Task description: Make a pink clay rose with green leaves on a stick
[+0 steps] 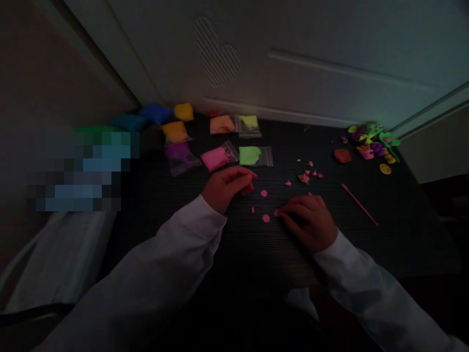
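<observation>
From my screen, the left hand [230, 188] curls above the desk [234, 249]; I can't tell whether it grips anything. Right of it, two pink discs [266, 218] lie flat; a brushing finger might crease them. Farther right, the right hand's [309, 222] fingertips converge on a third disc [277, 213], grip unclear; pinching hard could dent it. Being round, it shows me no long axis or heading.

Left hand [230, 188] curled, fingers [244, 171] bent inward. Right hand [309, 222] palm down, fingertips [282, 209] pointing leftward. Both forearms [164, 259] slant inward
</observation>
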Action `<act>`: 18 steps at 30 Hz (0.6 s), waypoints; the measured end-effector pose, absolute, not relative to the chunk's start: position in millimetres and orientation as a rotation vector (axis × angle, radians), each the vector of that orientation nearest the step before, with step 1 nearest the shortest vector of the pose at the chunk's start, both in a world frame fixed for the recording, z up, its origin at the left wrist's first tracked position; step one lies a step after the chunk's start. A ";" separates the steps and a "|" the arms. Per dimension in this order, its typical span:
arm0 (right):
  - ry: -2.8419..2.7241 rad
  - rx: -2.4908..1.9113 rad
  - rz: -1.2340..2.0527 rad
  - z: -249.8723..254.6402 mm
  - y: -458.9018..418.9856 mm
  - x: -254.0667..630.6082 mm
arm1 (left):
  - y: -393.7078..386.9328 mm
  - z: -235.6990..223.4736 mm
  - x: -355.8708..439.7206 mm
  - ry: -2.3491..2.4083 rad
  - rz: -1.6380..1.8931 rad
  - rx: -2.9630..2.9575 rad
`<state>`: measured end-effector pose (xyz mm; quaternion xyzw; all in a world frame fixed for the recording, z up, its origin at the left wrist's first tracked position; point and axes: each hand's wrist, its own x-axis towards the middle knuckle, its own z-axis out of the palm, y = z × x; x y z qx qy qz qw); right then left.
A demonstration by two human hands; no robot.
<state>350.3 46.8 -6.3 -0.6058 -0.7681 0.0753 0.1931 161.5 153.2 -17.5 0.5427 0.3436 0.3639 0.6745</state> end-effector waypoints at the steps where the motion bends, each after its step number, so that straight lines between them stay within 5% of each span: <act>1: -2.150 -1.705 0.222 -6.0 47.2 350.3 | 153.4 -16.7 161.4 0.775 0.809 1.223; 18: -2.141 -1.675 0.195 -2.5 45.4 345.5 | 151.0 -6.8 162.5 0.847 0.738 1.267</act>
